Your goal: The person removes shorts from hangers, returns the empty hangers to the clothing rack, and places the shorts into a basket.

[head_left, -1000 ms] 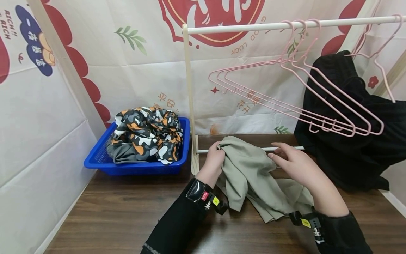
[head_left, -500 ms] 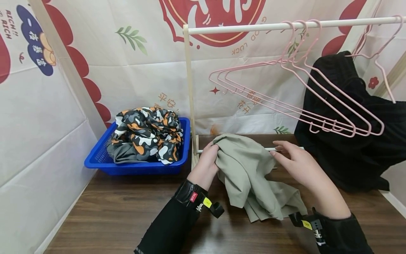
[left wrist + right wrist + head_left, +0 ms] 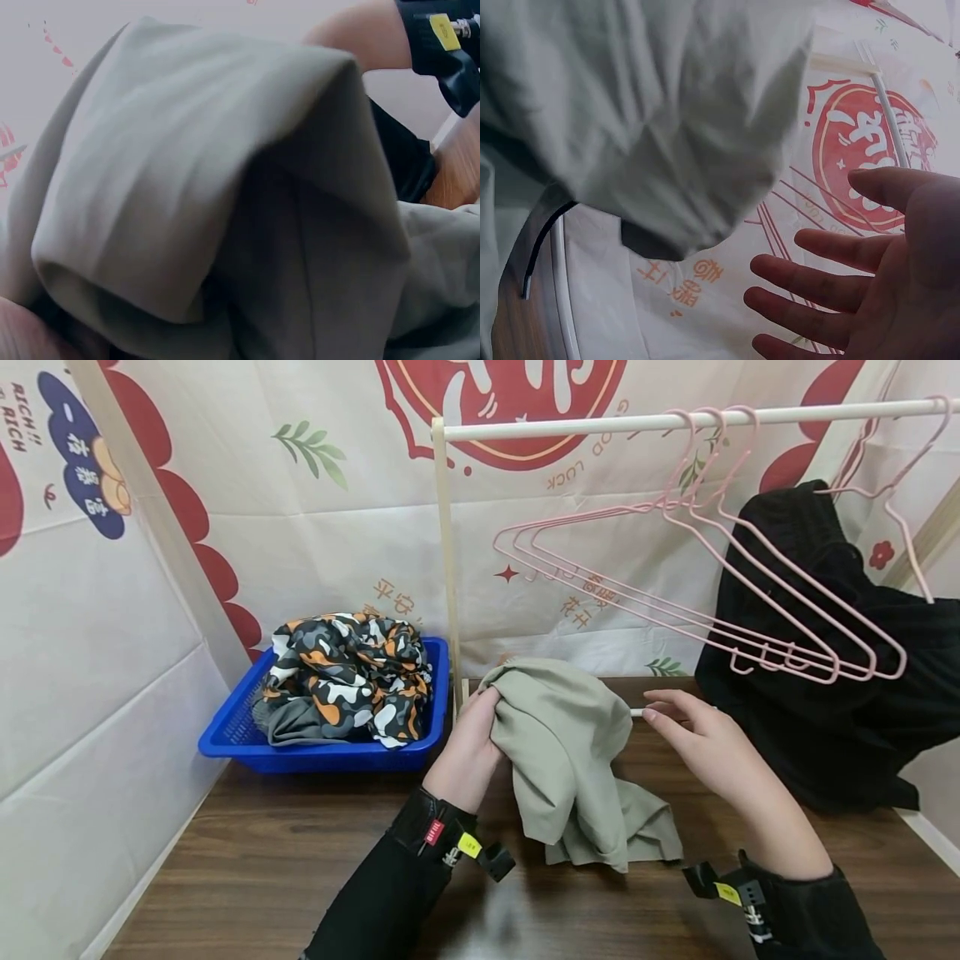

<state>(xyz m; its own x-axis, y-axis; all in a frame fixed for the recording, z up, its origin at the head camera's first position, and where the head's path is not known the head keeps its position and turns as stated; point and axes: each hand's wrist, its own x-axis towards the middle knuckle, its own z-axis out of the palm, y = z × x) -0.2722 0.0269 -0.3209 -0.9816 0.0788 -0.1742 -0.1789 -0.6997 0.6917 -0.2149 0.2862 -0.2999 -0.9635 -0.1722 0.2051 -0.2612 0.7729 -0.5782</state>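
A crumpled grey-green garment [image 3: 562,760] hangs in folds from my left hand [image 3: 467,752], its lower end spread close over the wooden table. My left fingers grip its upper left edge and are partly hidden by the cloth. In the left wrist view the folded cloth [image 3: 150,150] fills most of the picture. A dark cord [image 3: 544,236] with a tip shows beneath the garment in the right wrist view. My right hand [image 3: 705,747] is held to the right of the garment, apart from it, with spread, relaxed fingers [image 3: 817,281] and nothing in them.
A blue basket [image 3: 322,762] at the left holds a camouflage-patterned garment [image 3: 345,672] and a grey cloth [image 3: 300,722]. Pink hangers [image 3: 780,577] hang from the rack's white rail [image 3: 570,427] above my right hand. Black trousers or shorts [image 3: 810,718] hang at the far right.
My left hand has moved left and toward me, pulling the garment along, away from my right hand. The right hand has stayed nearly in place.
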